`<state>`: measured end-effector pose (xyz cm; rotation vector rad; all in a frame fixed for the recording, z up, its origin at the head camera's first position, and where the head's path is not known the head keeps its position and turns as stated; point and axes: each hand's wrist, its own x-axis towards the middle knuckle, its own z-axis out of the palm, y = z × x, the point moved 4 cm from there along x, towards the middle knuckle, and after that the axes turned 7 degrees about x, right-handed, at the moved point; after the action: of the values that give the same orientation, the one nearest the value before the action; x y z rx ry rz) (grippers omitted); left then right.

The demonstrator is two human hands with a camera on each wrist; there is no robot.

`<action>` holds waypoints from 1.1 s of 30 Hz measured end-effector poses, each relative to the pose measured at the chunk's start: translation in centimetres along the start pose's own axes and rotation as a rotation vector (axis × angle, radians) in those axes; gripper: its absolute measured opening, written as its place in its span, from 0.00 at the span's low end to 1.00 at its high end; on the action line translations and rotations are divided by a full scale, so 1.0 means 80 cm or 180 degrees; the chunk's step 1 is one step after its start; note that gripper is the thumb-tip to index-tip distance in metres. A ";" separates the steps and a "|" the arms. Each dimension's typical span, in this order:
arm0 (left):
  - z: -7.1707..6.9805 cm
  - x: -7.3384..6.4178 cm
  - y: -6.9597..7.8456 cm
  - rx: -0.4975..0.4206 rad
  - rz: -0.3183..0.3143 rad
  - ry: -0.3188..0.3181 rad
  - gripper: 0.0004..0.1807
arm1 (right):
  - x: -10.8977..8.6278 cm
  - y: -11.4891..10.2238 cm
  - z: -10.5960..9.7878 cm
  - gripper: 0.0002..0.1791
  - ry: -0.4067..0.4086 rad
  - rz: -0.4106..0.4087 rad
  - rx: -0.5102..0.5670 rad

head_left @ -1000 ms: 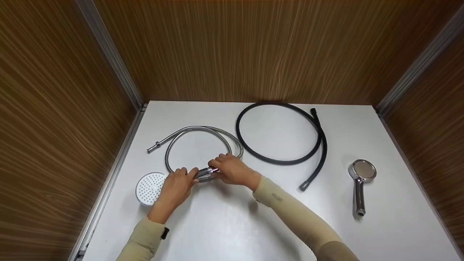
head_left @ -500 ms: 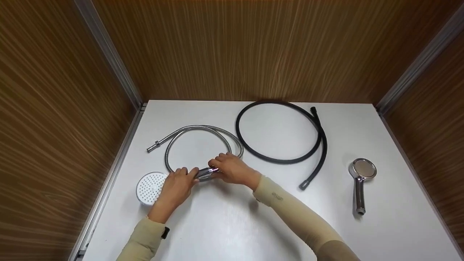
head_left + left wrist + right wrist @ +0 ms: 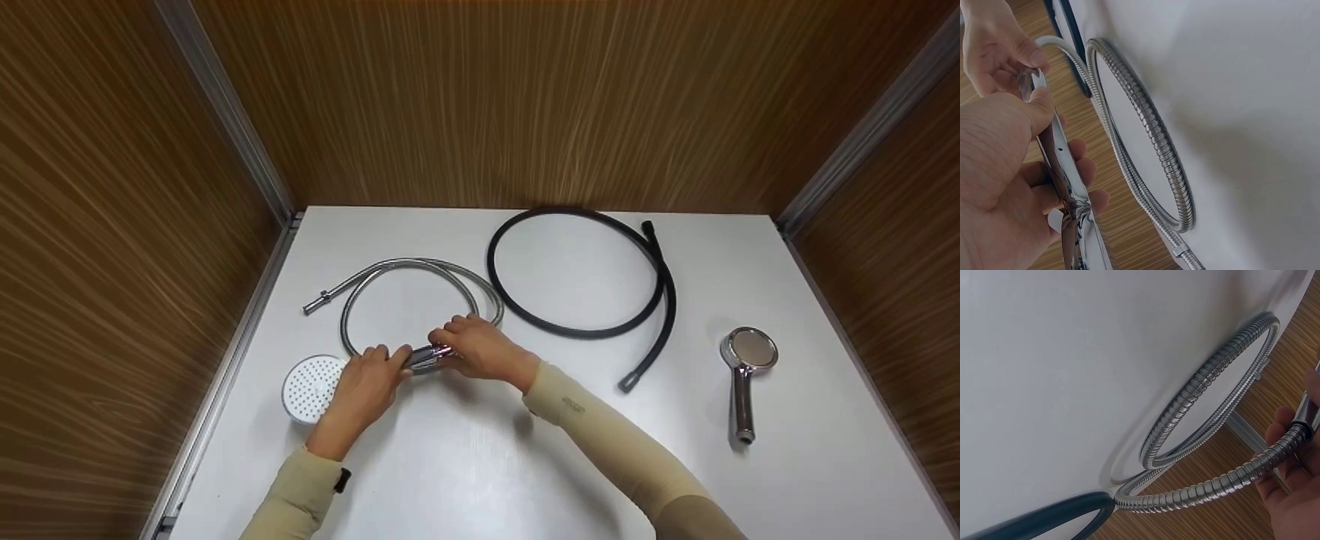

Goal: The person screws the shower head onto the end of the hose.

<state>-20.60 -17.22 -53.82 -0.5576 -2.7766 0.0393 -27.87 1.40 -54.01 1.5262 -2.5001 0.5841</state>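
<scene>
My left hand (image 3: 364, 388) grips the chrome handle (image 3: 1060, 149) of a shower head (image 3: 309, 390), whose round white face with many small holes points up at the left. In the left wrist view the thumb lies along one side of the handle and the fingers curl round the other. At the handle's lower end, my right hand (image 3: 484, 350) holds the end fitting (image 3: 1304, 410) of a silver metal shower hose (image 3: 1190, 495). Fitting and handle meet in line between the two hands, and the right fingers cover much of the joint. The hose loops on the white table behind them.
The silver hose's other end (image 3: 316, 303) lies at the left with a nut on it. A black hose (image 3: 577, 332) is coiled at the back centre. Another chrome shower head (image 3: 742, 382) rests at the right. Wood-grain panels (image 3: 525, 105) wall the table (image 3: 480, 480).
</scene>
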 end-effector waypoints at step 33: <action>-0.002 -0.005 -0.001 -0.0053 -0.0019 0.0049 0.18 | 0.001 -0.006 0.003 0.17 0.0037 0.0045 0.0063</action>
<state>-20.24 -17.43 -53.75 -0.5513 -2.7662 0.0105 -27.45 1.03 -54.06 1.5087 -2.5058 0.6201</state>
